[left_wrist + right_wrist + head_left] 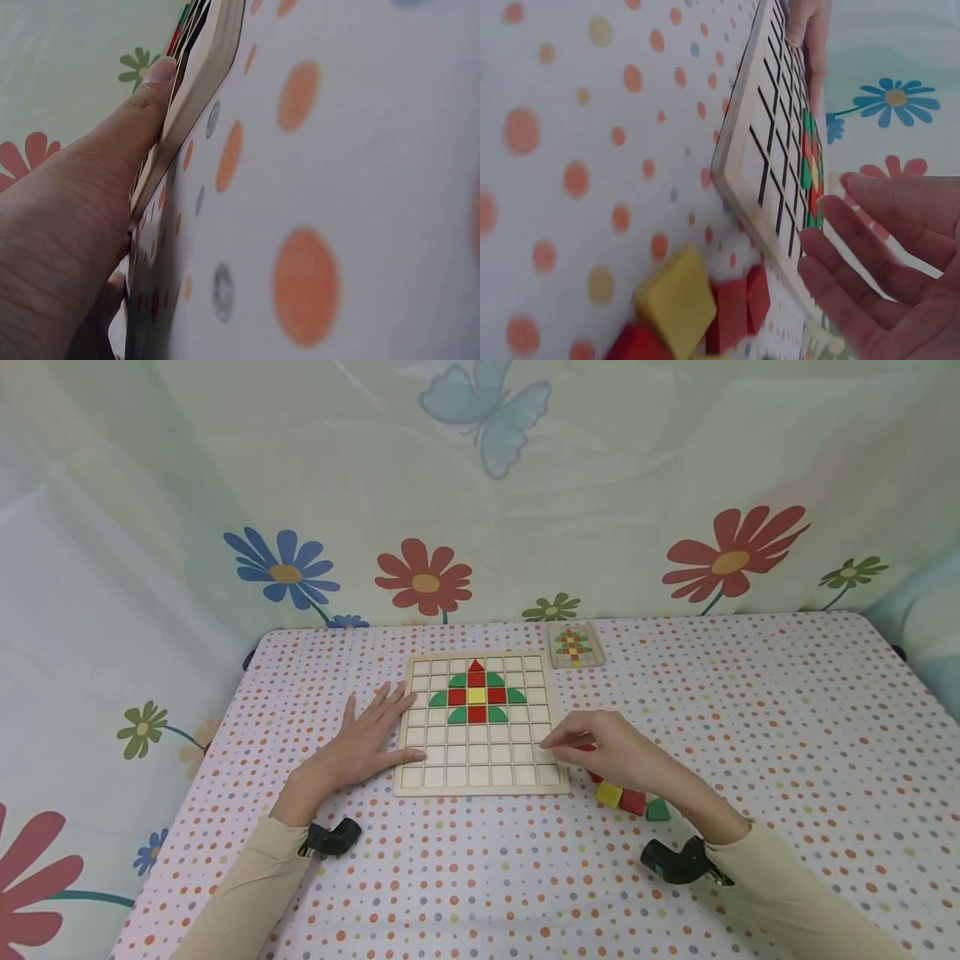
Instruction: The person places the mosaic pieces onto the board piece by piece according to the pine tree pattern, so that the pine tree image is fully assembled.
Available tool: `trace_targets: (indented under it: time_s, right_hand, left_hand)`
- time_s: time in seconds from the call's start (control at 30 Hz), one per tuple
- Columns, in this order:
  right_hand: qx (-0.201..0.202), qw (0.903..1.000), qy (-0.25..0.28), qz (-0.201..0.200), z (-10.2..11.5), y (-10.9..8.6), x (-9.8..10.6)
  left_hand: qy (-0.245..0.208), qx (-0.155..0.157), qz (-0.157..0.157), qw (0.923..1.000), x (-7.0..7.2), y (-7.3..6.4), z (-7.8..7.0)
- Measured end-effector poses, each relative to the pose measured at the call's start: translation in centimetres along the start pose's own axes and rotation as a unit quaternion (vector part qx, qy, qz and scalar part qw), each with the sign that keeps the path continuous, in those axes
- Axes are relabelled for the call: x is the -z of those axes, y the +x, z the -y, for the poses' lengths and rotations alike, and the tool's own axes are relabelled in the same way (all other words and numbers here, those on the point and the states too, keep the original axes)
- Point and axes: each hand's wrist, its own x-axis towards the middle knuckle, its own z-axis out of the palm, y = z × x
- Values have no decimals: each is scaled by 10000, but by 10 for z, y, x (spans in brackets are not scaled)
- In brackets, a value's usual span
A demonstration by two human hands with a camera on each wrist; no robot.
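Note:
A wooden grid board lies on the table with red, green and yellow pieces set in its upper cells, a yellow square at their middle. Along the board's left edge rests my left hand, fingers spread; its thumb lies on the board's rim. My right hand hovers by the right edge. In the right wrist view its fingers are loosely bent and apart from the thumb, with nothing between them. Below that hand lie loose pieces: a yellow block, several red blocks and a green rounded piece.
A small pattern card showing a similar coloured figure lies behind the board's right corner. The dotted tablecloth covers the table, and a flowered curtain hangs along its back edge.

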Motion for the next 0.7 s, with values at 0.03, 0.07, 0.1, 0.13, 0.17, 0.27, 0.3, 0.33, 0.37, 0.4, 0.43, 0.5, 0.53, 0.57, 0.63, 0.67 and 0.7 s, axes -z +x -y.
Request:
trace_targets:
  time_s: [0.03, 0.07, 0.1, 0.13, 0.17, 0.27, 0.3, 0.33, 0.37, 0.4, 0.43, 0.5, 0.53, 0.57, 0.63, 0.67, 0.7]
  right_hand:
    - [25, 10000, -29, -60, -2, -2, 2]
    - [54, 9999, -35, -108, -5, -4, 5]
    - [72, 9998, -67, -154, -8, -6, 8]
    - [44, 9997, -131, -204, -11, -7, 12]
    - [43, 9994, -206, -262, -15, -7, 15]
    - [-34, 9984, -436, -352, -25, -4, 24]
    - [-76, 9980, -521, -360, -29, -3, 26]
    - [-117, 9976, -586, -354, -32, -1, 28]
    - [-140, 9975, -612, -326, -35, 1, 29]
    - [-204, 9977, -589, -273, -37, 3, 30]
    - [-237, 9978, -574, -218, -39, 5, 31]
    - [-321, 9975, -619, -140, -42, 8, 31]
    - [-368, 9972, -637, -109, -43, 10, 31]
    - [-420, 9968, -669, -95, -44, 12, 31]
    - [-508, 9954, -807, -89, -43, 16, 31]
    - [-558, 9945, -887, -88, -43, 18, 31]
    - [-622, 9936, -936, -85, -42, 20, 31]
  left_hand:
    - [-6, -3, -2, 10000, 0, 0, 1]
    - [-10, -8, -5, 10000, -1, 0, 1]
    - [-18, -13, -3, 10000, -1, 0, 2]
    - [-21, -16, -3, 10000, -2, -1, 2]
    - [-29, -20, 1, 10000, -2, -1, 2]
    - [1, -4, 5, 10000, -3, -2, 3]
    - [5, -4, 5, 10000, -3, -2, 4]
    - [8, -7, 1, 10000, -3, -2, 4]
    - [13, -12, -1, 10000, -3, -2, 4]
    - [27, -2, 6, 10000, -3, -2, 5]
    - [31, 7, 13, 10000, -3, -2, 5]
    - [26, 18, 35, 10000, -3, -1, 5]
    - [23, 14, 33, 10000, -3, -1, 5]
    - [32, 26, 44, 10000, -3, -1, 4]
    - [45, 46, 57, 10000, -2, 0, 3]
    - [54, 49, 53, 10000, -2, 0, 3]
    - [69, 53, 43, 10000, -1, 0, 3]
